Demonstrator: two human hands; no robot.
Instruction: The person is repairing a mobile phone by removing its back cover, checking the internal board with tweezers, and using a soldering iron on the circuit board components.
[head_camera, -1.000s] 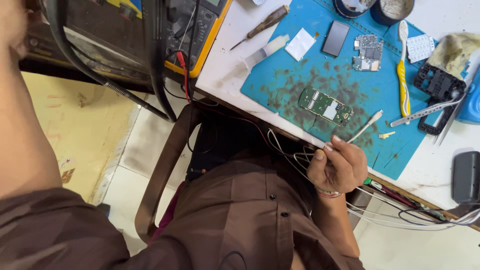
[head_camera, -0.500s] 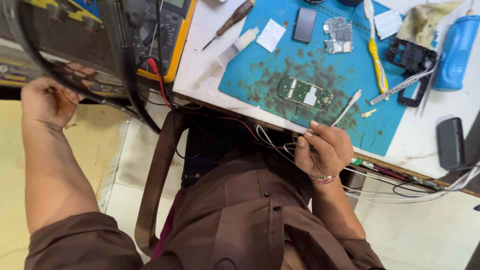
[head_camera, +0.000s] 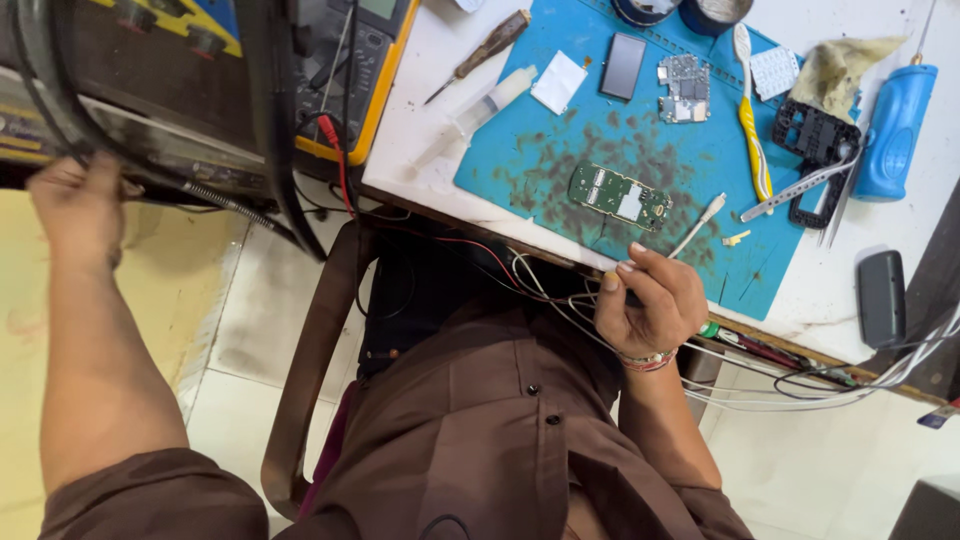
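Thin white tool (head_camera: 697, 224) — pinched at its lower end, tilted over the blue mat (head_camera: 520, 150).

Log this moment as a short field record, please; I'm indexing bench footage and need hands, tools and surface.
setting: white workbench with a stained blue mat
left hand: raised at the equipment on the left, by black cables
right hand: at the bench edge, holding a thin white tool
centre of mat: green circuit board
nearby: screwdriver, syringe, yellow toothbrush, blue bottle
meter: yellow-cased multimeter
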